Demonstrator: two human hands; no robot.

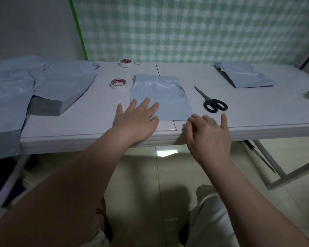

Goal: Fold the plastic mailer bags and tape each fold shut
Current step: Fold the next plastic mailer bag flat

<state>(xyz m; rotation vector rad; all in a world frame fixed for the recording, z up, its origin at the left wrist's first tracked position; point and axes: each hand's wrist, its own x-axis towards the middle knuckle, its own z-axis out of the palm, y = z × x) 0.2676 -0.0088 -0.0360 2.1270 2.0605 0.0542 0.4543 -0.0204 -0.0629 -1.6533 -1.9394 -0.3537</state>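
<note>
One plastic mailer bag (pixel 161 97) is laid flat on the white desk (pixel 96 120), at the middle of the near edge. The left hand (pixel 137 118) is pressed on the bag's near left corner with straight, spread fingers, and nothing is gripped by it. The right hand (pixel 208 129) is placed at the bag's near right corner with most of its fingers curled and one finger stretched out; whether the corner is pinched cannot be told, as the fingertips are blurred.

The task is judged to be at an early stage. A faint line is seen across the lower part of the bag (possibly a crease, though this is not certain), and no tape is seen on it. Two tape rolls, one (pixel 118 84) just beside the bag's left edge and another (pixel 125 62) farther back, are left untouched, as are the scissors (pixel 212 102) to the right of the bag.

A small pile of bags (pixel 246 77) at the far right is taken to be finished work. A thick stack of bags (pixel 64 82) at the left is taken to be waiting, so most of the folding and taping is thought to remain.
</note>
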